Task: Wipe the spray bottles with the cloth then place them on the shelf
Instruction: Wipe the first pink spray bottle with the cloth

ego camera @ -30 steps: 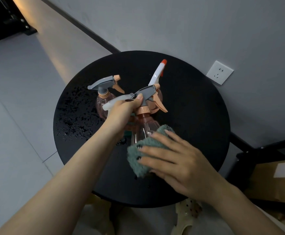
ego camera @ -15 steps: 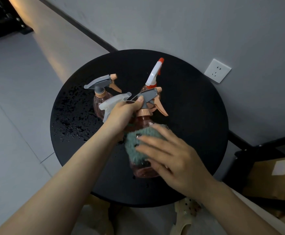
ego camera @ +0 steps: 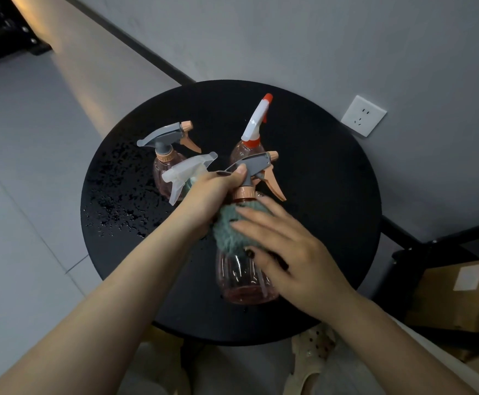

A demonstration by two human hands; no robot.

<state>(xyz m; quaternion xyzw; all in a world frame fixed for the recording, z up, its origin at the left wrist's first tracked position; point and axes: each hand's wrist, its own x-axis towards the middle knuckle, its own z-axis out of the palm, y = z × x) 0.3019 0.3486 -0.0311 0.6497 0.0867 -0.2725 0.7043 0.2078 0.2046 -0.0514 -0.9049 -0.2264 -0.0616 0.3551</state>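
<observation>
My left hand (ego camera: 214, 192) grips the neck of a pink clear spray bottle (ego camera: 246, 280) with a grey and orange trigger head, held over the round black table (ego camera: 332, 223). My right hand (ego camera: 286, 249) presses a teal cloth (ego camera: 229, 226) against the upper part of that bottle. Three more bottles stand behind: one with a grey head (ego camera: 165, 138), one with a clear white head (ego camera: 188, 172), one with a white and red head (ego camera: 256, 121).
Water drops (ego camera: 113, 201) lie on the table's left side. A wall socket (ego camera: 363, 115) is on the grey wall behind. A cardboard box (ego camera: 460, 295) and a dark frame (ego camera: 420, 246) stand at the right. Slippers (ego camera: 309, 357) show below the table edge.
The cloth under my right hand has slid up the held bottle from its lower body to just below the collar. The bottle's base now shows.
</observation>
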